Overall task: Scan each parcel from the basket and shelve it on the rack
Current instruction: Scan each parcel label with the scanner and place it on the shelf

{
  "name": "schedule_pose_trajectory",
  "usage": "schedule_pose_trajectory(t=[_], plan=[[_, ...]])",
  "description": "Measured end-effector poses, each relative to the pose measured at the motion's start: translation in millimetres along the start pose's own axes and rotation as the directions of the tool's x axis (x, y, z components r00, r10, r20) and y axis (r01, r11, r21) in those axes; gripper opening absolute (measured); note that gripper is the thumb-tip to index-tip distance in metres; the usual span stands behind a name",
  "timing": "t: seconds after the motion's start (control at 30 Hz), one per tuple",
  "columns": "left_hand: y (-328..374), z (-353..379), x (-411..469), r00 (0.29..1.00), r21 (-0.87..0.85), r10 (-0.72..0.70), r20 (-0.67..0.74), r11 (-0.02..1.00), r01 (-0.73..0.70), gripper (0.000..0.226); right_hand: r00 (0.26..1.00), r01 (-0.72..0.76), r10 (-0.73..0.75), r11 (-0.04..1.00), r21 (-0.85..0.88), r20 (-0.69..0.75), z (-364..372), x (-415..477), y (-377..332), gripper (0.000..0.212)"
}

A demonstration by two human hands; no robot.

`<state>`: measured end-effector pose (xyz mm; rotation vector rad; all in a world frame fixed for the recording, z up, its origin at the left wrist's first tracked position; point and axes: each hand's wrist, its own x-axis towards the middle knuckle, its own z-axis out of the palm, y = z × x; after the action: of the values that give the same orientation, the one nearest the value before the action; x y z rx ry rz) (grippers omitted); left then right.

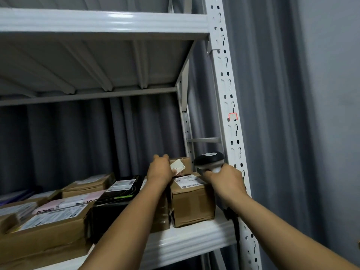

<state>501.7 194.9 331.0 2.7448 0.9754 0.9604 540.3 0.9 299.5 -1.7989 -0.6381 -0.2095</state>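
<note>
Held: small parcel (183, 162), my left hand (159, 169) curled round its side, above the labelled brown box (191, 201) at the rack (194, 237) shelf's right end. My right hand (227, 180) grips the scanner (209, 159). Risk: released unseated, it may tip off behind.

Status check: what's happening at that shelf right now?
Left hand holds small parcel above brown box. Right hand grips scanner. Rack post close beside scanner.

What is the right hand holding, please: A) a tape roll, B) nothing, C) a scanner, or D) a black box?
C: the right hand grips the scanner by its handle, while the left hand holds a parcel.
</note>
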Motion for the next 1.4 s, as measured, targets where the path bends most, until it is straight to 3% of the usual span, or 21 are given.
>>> schedule_pose_trajectory(t=[0.17, 0.33, 0.6, 0.8, 0.97, 1.2, 1.4], plan=[[-11, 15, 22, 0.999, -0.011, 0.023, 0.030, 1.000, -0.023, 0.036, 1.000, -0.005, 0.006, 1.000, -0.020, 0.011, 11, 9, 8, 0.028], [-22, 19, 28, 0.993, -0.005, 0.055, 0.109, 0.998, -0.055, 0.047, 0.999, -0.007, 0.009, 0.999, -0.042, 0.031, 18, 10, 5, 0.027], [-25, -29, -5, 0.999, 0.050, 0.043, 0.034, 0.998, -0.044, 0.061, 1.000, -0.006, 0.011, 0.986, -0.168, 0.029, 4, -13, -20, 0.030], [-29, -80, -84, 0.994, 0.077, 0.107, 0.029, 0.991, -0.109, 0.057, 0.997, 0.000, 0.017, 0.975, -0.224, 0.075, -22, -74, -46, 0.026], [-44, -97, -156, 0.990, 0.080, 0.139, 0.038, 0.987, -0.142, 0.054, 0.983, -0.033, 0.055, 0.992, -0.125, 0.176, -25, -131, -40, 0.023], [-87, -79, -270, 0.989, 0.059, 0.144, 0.039, 0.988, -0.146, 0.045, 0.965, -0.026, 0.067, 0.987, -0.162, 0.252, -10, -224, -7, 0.022], [-142, -27, -359, 0.976, 0.135, 0.117, 0.184, 0.980, -0.143, 0.043, 0.900, -0.026, 0.133, 0.967, -0.253, 0.415, 18, -292, 43, 0.017]])
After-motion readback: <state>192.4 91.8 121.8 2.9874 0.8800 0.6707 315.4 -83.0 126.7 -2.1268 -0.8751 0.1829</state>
